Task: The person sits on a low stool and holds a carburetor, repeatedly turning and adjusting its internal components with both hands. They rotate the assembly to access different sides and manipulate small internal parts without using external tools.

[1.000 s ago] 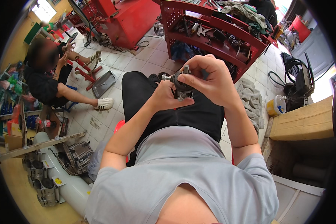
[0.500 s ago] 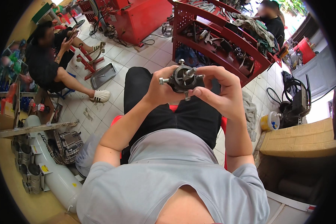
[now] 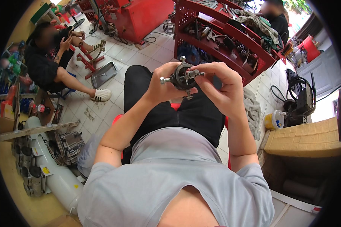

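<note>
Above my lap I hold a dark metal ring tool (image 3: 177, 81) with silver bolts sticking out of its rim. My left hand (image 3: 161, 85) is wrapped round its left side and underside, most of its fingers hidden behind the ring. One bolt (image 3: 164, 80) points left past the knuckles, and others point up and down. A silver threaded rod (image 3: 192, 74) stands in the ring's middle. My right hand (image 3: 226, 85) pinches at the rod's right side between thumb and forefinger, with the other fingers curled.
Ahead on the right stands a red tool cart (image 3: 216, 49) full of tools and parts. A seated person (image 3: 45, 56) is at the left, near a grey metal tray (image 3: 104, 75) on the tiled floor. A lidded bucket (image 3: 274, 120) and yellow padded block (image 3: 303, 139) are at right.
My right thumb and forefinger have shifted from the ring's right edge onto the central rod. The ring has tilted slightly, while my left hand keeps its hold.
</note>
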`<state>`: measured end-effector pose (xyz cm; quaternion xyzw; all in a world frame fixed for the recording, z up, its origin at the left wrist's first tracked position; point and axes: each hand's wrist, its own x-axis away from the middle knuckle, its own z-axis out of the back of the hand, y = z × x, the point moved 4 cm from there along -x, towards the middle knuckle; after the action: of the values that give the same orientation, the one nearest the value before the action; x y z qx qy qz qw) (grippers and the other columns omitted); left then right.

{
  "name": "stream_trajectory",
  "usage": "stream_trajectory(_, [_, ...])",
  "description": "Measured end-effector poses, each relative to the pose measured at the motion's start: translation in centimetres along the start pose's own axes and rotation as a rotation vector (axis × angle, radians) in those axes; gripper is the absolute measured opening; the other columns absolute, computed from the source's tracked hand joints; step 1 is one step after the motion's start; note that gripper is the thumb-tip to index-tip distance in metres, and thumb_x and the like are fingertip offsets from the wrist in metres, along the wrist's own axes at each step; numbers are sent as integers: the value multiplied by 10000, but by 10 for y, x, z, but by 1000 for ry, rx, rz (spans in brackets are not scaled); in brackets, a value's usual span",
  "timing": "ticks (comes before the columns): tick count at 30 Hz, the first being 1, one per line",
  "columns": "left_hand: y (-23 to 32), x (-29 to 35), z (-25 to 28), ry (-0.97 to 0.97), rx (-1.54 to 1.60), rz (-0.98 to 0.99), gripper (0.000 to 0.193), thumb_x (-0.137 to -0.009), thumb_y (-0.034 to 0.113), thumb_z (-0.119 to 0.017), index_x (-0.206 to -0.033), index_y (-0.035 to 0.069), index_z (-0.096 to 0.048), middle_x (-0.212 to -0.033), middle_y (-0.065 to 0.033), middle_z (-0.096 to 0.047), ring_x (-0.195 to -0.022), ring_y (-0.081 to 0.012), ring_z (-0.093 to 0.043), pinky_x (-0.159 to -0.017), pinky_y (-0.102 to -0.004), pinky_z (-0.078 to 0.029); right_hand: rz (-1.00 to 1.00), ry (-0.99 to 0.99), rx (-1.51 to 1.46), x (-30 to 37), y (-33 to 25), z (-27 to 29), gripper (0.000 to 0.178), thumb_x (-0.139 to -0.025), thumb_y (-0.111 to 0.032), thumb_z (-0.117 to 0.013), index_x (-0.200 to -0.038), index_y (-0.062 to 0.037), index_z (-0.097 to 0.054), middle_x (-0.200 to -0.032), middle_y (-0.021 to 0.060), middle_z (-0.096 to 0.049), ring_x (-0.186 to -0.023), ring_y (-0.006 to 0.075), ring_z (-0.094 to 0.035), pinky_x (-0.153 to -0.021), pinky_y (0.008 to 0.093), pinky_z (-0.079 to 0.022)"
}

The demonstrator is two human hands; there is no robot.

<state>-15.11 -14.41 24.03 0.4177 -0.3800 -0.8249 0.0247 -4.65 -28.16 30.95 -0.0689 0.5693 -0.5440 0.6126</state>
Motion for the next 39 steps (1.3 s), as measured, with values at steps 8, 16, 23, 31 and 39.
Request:
stream_trajectory(8, [6,-1,4,54,3,-80,552,-555,278,-960,-957,51,-658,-860,-89,-679,-768,-237,-665,-725,-343,-546,-42,-7,-108,2,0,-1,183,-772,-51,-722,-954,-59,-705,-687,-8,-665,-611,89,-515,-671,249,-388])
stream_trajectory(16, [6,-3,5,75,14,-175,499,-554,244,-952,-898,54,-644,-825,-82,-665,-726,-233,-643,-692,-328,-525,-53,-26,-53,5,3,-3,275,-760,-67,-763,-1031,-75,-715,-711,-8,-633,-606,98,-488,-671,259,-386])
stream_trajectory(23, [5,-3,5,86,-9,-193,492,-560,240,-945,-906,52,-651,-817,-78,-663,-729,-235,-644,-689,-332,-523,46,-29,17,1,-7,-4,243,-759,-99,-797,-989,-90,-720,-698,1,-622,-585,100,-496,-694,264,-372])
stream_trajectory(31, [3,-2,5,73,-32,-226,450,-556,187,-902,-902,52,-647,-821,-86,-663,-728,-263,-643,-686,-343,-521,68,-30,57,4,-4,-5,283,-738,-124,-825,-1000,-109,-717,-653,-38,-565,-558,92,-492,-696,261,-344])
stream_trajectory(39, [4,-2,6,48,-56,-263,462,-570,182,-889,-939,54,-642,-881,-86,-690,-763,-246,-670,-696,-336,-531,124,-81,86,3,-9,-5,326,-718,-45,-732,-1040,-95,-711,-651,-38,-564,-571,94,-509,-706,267,-344])
